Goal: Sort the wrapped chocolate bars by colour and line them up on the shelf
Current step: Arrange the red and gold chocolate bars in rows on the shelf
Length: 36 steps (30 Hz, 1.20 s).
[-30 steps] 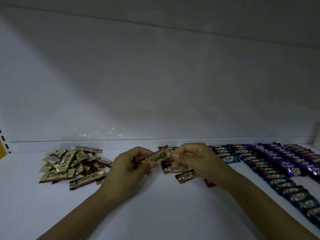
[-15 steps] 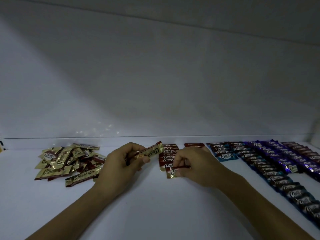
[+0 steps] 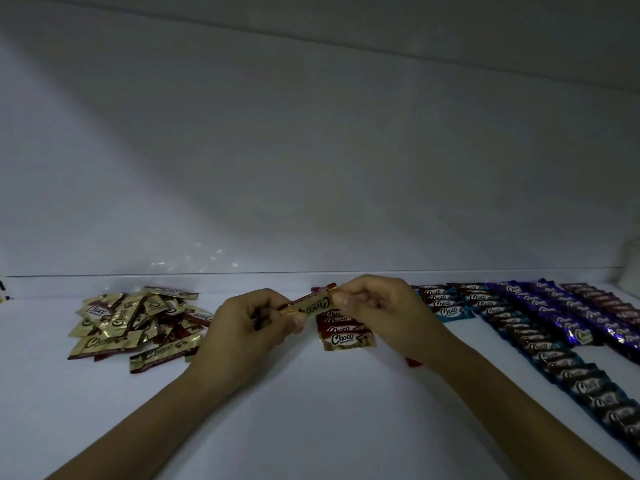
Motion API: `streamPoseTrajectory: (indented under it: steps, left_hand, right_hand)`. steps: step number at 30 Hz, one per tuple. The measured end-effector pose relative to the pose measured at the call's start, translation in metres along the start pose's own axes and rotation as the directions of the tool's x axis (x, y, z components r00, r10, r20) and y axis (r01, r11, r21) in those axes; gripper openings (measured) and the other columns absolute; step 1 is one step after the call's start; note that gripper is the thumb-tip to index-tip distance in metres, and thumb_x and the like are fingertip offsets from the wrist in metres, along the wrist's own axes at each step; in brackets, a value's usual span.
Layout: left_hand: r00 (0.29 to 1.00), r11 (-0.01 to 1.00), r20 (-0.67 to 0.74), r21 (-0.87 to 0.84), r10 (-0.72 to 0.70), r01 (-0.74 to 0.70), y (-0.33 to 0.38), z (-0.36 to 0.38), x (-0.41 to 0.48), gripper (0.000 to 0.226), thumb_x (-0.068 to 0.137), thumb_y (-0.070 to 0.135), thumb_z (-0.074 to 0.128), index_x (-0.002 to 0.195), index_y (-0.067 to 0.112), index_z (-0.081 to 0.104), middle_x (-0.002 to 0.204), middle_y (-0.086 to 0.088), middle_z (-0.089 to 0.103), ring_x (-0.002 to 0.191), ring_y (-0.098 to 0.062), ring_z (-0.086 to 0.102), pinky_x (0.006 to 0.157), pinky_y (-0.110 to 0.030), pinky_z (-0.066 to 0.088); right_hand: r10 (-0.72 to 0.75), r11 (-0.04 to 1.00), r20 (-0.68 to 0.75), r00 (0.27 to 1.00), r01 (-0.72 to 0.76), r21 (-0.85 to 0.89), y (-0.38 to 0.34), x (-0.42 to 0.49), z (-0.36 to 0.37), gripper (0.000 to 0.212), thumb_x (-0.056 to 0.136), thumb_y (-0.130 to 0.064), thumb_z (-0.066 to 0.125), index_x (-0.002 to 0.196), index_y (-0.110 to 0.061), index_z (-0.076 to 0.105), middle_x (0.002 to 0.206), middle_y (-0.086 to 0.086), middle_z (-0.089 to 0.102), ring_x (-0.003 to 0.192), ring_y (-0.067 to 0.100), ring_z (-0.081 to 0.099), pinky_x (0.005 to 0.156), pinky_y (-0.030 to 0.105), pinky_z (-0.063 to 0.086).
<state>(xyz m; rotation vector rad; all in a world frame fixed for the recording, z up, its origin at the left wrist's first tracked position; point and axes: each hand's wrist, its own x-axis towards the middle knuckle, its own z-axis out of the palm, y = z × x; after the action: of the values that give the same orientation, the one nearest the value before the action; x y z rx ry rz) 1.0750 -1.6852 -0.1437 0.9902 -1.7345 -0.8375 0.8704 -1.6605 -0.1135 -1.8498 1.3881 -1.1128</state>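
The gold bar [image 3: 309, 305] is now being pinched by both the right hand [image 3: 377, 308] and left hand [image 3: 249, 327] above the short row [image 3: 341, 327], probably about to join it.

Dim, cool light throughout. White shelf [image 3: 311, 427] surface fills lower view, smooth and faintly glossy. White back panel [image 3: 311, 168] rises behind it, meeting the shelf along a straight horizontal seam. Small bright specular glints on panel just above seam, left of centre. Upper edge darker, in shadow.
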Motion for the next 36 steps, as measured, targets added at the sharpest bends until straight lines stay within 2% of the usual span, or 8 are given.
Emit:
streamPoseTrajectory:
  steps: [5, 8, 14, 19, 23, 30, 34, 36]
  left_hand:
    - [0.951, 0.930, -0.083, 0.248, 0.298, -0.270, 0.007, 0.002, -0.005, 0.014, 0.080, 0.019, 0.075, 0.071, 0.029, 0.071, 0.062, 0.012, 0.062, 0.056, -0.006, 0.052, 0.052, -0.019, 0.041]
    - [0.732, 0.565, 0.007, 0.631, 0.681, -0.532, 0.010, -0.005, -0.003, 0.018, 0.086, 0.023, 0.063, 0.075, 0.015, 0.072, 0.069, 0.006, 0.066, 0.056, -0.012, 0.055, 0.049, -0.024, 0.045]
    - [0.590, 0.247, 0.258, 0.729, 0.765, -0.639, 0.006, -0.002, 0.000, 0.016, 0.086, 0.017, 0.060, 0.075, 0.013, 0.071, 0.071, 0.000, 0.065, 0.055, -0.021, 0.054, 0.046, -0.030, 0.038]
    - [0.740, 0.475, 0.285, 0.616, 0.609, -0.629, 0.001, 0.004, -0.005, 0.025, 0.088, 0.027, 0.050, 0.095, 0.016, 0.073, 0.080, 0.007, 0.067, 0.064, -0.012, 0.060, 0.055, -0.020, 0.046]
    - [0.808, 0.580, 0.261, 0.585, 0.528, -0.568, -0.004, 0.004, -0.006, 0.026, 0.086, 0.031, 0.048, 0.097, 0.021, 0.070, 0.075, 0.013, 0.064, 0.061, -0.002, 0.053, 0.051, -0.013, 0.040]
    - [0.866, 0.679, 0.203, 0.549, 0.456, -0.486, -0.013, 0.003, -0.004, 0.026, 0.089, 0.034, 0.045, 0.104, 0.025, 0.064, 0.078, 0.015, 0.062, 0.064, -0.003, 0.055, 0.049, -0.024, 0.049]
    - [0.918, 0.779, 0.101, 0.497, 0.385, -0.381, -0.013, 0.005, -0.004, 0.013, 0.092, 0.024, 0.056, 0.101, 0.027, 0.065, 0.075, 0.019, 0.063, 0.062, -0.003, 0.056, 0.051, -0.012, 0.041]
    - [0.976, 0.952, -0.020, 0.228, 0.216, -0.206, -0.008, 0.007, -0.002, 0.010, 0.094, 0.023, 0.057, 0.095, 0.027, 0.065, 0.076, 0.011, 0.070, 0.062, -0.006, 0.059, 0.053, -0.019, 0.044]
  right_hand:
    - [0.125, 0.963, 0.097, 0.987, -0.144, 0.227, -0.008, -0.002, 0.008, 0.056, 0.070, -0.064, 0.054, 0.087, -0.012, 0.067, 0.073, 0.005, 0.073, 0.063, 0.013, 0.066, 0.063, 0.020, 0.054]
    - [0.210, 0.897, 0.200, 0.957, -0.270, 0.350, -0.010, -0.004, 0.009, 0.058, 0.061, -0.063, 0.064, 0.093, -0.015, 0.067, 0.079, 0.008, 0.074, 0.070, 0.019, 0.070, 0.069, 0.025, 0.056]
    - [0.286, 0.829, 0.063, 0.956, -0.280, 0.484, -0.009, -0.005, 0.022, 0.015, 0.085, -0.026, 0.066, 0.084, -0.012, 0.071, 0.081, 0.008, 0.074, 0.075, 0.019, 0.070, 0.071, 0.032, 0.057]
    - [0.222, 0.959, -0.195, 0.955, -0.177, 0.221, -0.004, 0.001, -0.005, 0.006, 0.086, -0.010, 0.063, 0.082, -0.012, 0.067, 0.069, -0.001, 0.071, 0.061, 0.007, 0.066, 0.055, 0.018, 0.051]
    - [0.094, 0.948, 0.043, 0.995, -0.076, -0.310, 0.000, 0.001, -0.026, 0.015, 0.084, -0.014, 0.068, 0.080, -0.028, 0.070, 0.080, -0.009, 0.071, 0.075, 0.004, 0.065, 0.071, 0.017, 0.053]
    - [0.127, 0.892, 0.136, 0.983, -0.053, -0.450, 0.009, -0.002, -0.012, 0.004, 0.079, -0.023, 0.074, 0.083, -0.024, 0.075, 0.070, -0.019, 0.062, 0.071, -0.006, 0.060, 0.063, 0.004, 0.038]
    - [0.104, 0.869, 0.097, 0.990, -0.042, -0.492, 0.008, -0.003, -0.008, 0.003, 0.080, -0.026, 0.074, 0.077, -0.027, 0.072, 0.072, -0.018, 0.061, 0.080, 0.002, 0.062, 0.088, 0.022, 0.042]
    - [0.094, 0.850, 0.096, 0.991, -0.030, -0.526, 0.008, -0.003, -0.008, 0.013, 0.079, -0.028, 0.074, 0.070, -0.032, 0.066, 0.072, -0.017, 0.060, 0.079, 0.000, 0.060, 0.097, 0.032, 0.039]
